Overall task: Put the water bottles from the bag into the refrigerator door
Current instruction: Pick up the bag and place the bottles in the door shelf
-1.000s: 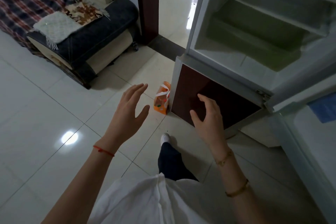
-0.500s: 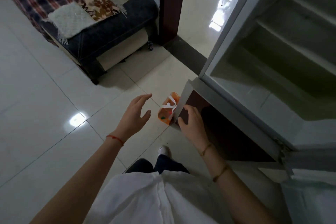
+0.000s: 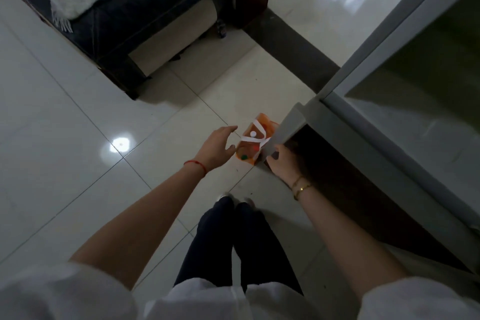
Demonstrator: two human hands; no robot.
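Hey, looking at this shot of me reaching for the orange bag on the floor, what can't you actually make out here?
Head view, the only one:
- Bottles inside the orange bag: only small cap-like dots show; count and type too small to tell.
- Right hand: fingertips lie against the bag's edge and the fridge corner; grip unclear.
- Left hand: open, beside the bag; contact unclear.
- Refrigerator door shelves: cut off by the right frame edge.

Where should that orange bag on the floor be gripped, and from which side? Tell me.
Probably by the white handles, from above. The orange bag stands upright against the refrigerator corner, its open top facing up, the straps crossing over it. The left hand is open beside it and the right hand is at its near edge.
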